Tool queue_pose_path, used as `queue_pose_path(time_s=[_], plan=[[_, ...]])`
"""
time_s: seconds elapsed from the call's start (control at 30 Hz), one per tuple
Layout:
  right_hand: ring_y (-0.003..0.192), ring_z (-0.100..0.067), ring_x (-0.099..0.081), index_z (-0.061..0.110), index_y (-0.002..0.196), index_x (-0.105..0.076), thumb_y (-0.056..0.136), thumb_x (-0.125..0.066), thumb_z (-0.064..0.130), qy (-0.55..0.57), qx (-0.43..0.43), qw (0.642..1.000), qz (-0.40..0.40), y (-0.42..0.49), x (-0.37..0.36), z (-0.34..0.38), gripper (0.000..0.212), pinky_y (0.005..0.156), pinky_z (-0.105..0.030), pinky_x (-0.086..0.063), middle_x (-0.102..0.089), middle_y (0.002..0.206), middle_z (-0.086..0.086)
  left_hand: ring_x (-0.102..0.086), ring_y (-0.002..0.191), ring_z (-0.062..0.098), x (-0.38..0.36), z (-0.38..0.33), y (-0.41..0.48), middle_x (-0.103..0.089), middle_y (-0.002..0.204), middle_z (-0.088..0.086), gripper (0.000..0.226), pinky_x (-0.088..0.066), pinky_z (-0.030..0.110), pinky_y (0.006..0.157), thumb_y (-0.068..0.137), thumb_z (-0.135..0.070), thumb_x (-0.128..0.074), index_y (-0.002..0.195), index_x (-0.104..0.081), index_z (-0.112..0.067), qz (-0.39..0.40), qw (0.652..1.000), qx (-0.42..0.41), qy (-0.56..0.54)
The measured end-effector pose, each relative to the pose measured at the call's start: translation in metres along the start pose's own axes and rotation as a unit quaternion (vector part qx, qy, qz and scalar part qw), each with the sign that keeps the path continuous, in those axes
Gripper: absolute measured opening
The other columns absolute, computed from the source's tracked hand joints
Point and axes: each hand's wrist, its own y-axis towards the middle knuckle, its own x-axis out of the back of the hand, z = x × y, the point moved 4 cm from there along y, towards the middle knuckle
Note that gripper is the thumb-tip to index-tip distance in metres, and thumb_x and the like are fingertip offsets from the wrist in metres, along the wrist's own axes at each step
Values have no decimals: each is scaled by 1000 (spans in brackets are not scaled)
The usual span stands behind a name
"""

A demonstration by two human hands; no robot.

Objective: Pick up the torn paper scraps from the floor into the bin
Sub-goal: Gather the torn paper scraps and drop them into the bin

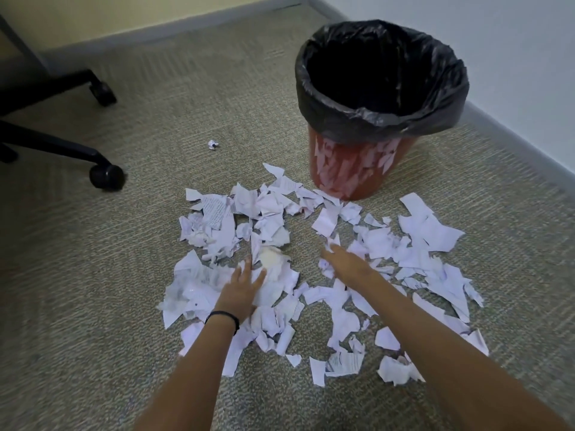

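Before the bin: both hands flat among torn paper scraps.
Red round bin, crinkled black liner; ragged white scraps litter the woven carpet before it. Left hand and right hand press scraps, fingers straight, gripping nothing.

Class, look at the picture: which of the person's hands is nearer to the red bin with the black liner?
The right hand. It reaches over the scraps just in front of the bin, slightly to its left. The left hand lies lower and farther left in the picture.
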Motion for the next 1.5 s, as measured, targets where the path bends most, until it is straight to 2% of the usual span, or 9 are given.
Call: queue_pose_path(time_s=[0.17, 0.27, 0.4, 0.53, 0.73, 0.83, 1.0, 1.33, 1.5], plan=[[117, -32, -53, 1, 124, -55, 95, -49, 15, 23, -64, 997, 41, -43, 23, -1, 33, 96, -34, -41, -54, 128, -23, -56, 117, 34, -7, -5, -41, -57, 131, 16, 82, -36, 70, 94, 47, -12, -90, 123, -61, -22, -185, 982, -5, 32], [114, -31, -55, 2, 106, -60, 93, -49, 10, 60, -74, 995, -14, -73, 62, -6, 19, 93, -34, -41, -59, 121, -20, -40, 130, 45, -21, 8, -54, -45, 142, 19, 89, -6, 70, 106, 51, -18, -88, 132, -51, -20, -189, 979, 60, -44], [101, -28, -58, 5, 100, -67, 86, -60, 5, 147, -46, 981, -122, -124, 120, -16, 16, 82, -31, -41, -67, 104, -13, -19, 140, 43, -26, 35, -62, 3, 156, 22, 70, -39, 52, 101, 93, -18, -51, 150, -12, -27, -101, 955, 206, -189], [93, -25, -62, 2, 111, -64, 82, -66, 8, 158, -48, 969, -181, -166, 179, -14, 29, 67, -26, -43, -66, 113, -12, -51, 117, 31, -9, 47, -65, -35, 140, 20, 38, -44, 34, 89, 97, -7, -33, 133, -42, -17, -86, 963, 157, -204], [80, -22, -62, 3, 101, -65, 85, -64, 4, 233, -58, 940, -242, -217, 251, 3, 17, 69, -29, -49, -66, 100, -10, -57, 104, 26, 22, 49, -75, -59, 94, 14, 22, -37, 30, 79, 91, 0, -40, 84, -57, -14, -108, 951, 126, -262], [70, -11, -58, 6, 109, -64, 84, -64, 4, 289, -65, 912, -283, -218, 278, 0, 25, 60, -21, -45, -65, 102, -12, -52, 76, 21, 73, 48, -67, -46, 67, 8, 35, -31, 28, 64, 84, 5, -44, 60, -39, -19, -194, 917, 112, -331], [85, -23, -61, 0, 113, -61, 84, -64, 1, 435, -75, 814, -377, -195, 313, -14, 30, 64, -23, -56, -60, 101, -14, -48, 70, 19, 212, 24, -59, -56, 74, 8, 8, -34, 27, 57, 83, 3, -57, 80, -62, -3, -353, 803, 45, -479], [104, -26, -62, -2, 120, -56, 83, -64, -3, 642, -50, 633, -431, -117, 348, -36, 39, 75, -25, -59, -56, 122, -13, -58, 75, 15, 395, -60, -19, -63, 79, 4, 13, -52, 28, 71, 80, 2, -60, 83, -64, -10, -424, 675, -114, -593], [90, -18, -55, 6, 116, -59, 83, -60, -2, 530, -74, 726, -431, -89, 315, -50, 34, 78, -26, -50, -60, 97, -5, -60, 77, 10, 383, -89, 14, -66, 83, 2, 12, -53, 25, 74, 82, 1, -60, 88, -66, -8, -443, 629, -126, -627]])
